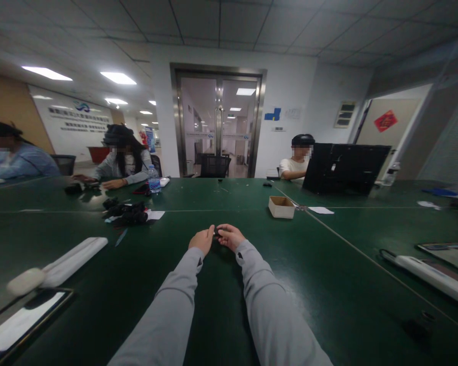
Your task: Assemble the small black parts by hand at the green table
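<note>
Out over the green tabletop [221,203], both my arms reach forward in grey sleeves and the hands meet near the middle. A small black object [216,231] lies between my fingertips, too small to identify. My left hand [202,240] is closed, its thumb and fingers pressed against the left side of the object. From the right, my right hand [231,237] pinches the same object with curled fingers. The fingers hide most of it.
A small open box [281,207] stands ahead to the right, near white paper [321,210]. Dark gear [130,211] and a water bottle [153,180] are ahead left. A white power strip [76,259] and a framed device [26,325] lie at near left. A black monitor [345,168] and several people are across the table.
</note>
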Demonstrator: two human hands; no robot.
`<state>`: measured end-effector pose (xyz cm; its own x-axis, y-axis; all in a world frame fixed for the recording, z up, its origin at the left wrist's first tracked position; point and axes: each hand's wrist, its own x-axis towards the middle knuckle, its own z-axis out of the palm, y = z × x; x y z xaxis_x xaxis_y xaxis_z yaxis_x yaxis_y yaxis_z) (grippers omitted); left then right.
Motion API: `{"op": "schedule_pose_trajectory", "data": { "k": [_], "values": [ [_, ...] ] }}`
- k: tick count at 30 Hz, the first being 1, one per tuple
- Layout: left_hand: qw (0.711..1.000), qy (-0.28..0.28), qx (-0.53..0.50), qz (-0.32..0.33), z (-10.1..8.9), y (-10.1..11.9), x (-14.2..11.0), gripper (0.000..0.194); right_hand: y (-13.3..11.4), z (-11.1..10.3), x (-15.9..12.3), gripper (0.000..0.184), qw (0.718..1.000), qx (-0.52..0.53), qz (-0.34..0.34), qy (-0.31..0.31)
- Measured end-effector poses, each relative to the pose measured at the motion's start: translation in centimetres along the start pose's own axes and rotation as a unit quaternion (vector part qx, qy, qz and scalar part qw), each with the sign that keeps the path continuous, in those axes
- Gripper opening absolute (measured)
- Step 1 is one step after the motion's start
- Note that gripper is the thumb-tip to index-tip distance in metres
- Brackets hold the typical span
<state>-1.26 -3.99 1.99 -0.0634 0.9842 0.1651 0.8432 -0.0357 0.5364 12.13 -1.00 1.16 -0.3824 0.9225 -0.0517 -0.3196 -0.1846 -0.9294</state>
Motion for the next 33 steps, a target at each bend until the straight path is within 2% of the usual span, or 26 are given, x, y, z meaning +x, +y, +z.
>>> {"op": "schedule_pose_trajectory", "data": {
  "k": [3, 12, 19, 25, 28, 33],
  "values": [
    [1.0, 0.014, -0.016, 0.021, 0.2, -0.1, 0.0, 0.055, 0.0, 0.0, 0.1, 0.019, 1.0, 0.002, 0.006, 0.001],
    [0.986, 0.078, -0.103, 0.107, 1.5, -1.2, 0.9, 0.023, -0.2, -0.1, 0.3, 0.016, 0.999, 0.019, -0.002, 0.05],
    [0.955, 0.1, -0.231, 0.158, 1.5, -1.2, 0.8, 0.011, -0.3, 0.1, 0.1, 0.012, 0.997, 0.026, -0.008, 0.069],
    [0.941, 0.104, -0.286, 0.146, 1.2, -0.9, 0.8, 0.015, -0.4, 0.2, 0.1, 0.013, 0.997, 0.03, -0.008, 0.077],
    [0.947, 0.098, -0.274, 0.138, 1.4, -1.1, 1.0, 0.016, -0.3, 0.1, 0.2, 0.014, 0.996, 0.032, -0.008, 0.079],
    [0.961, 0.085, -0.239, 0.109, 1.5, -1.6, 1.1, 0.02, 0.1, -0.1, 0.4, 0.017, 0.998, 0.024, -0.02, 0.048]
  ]
}}
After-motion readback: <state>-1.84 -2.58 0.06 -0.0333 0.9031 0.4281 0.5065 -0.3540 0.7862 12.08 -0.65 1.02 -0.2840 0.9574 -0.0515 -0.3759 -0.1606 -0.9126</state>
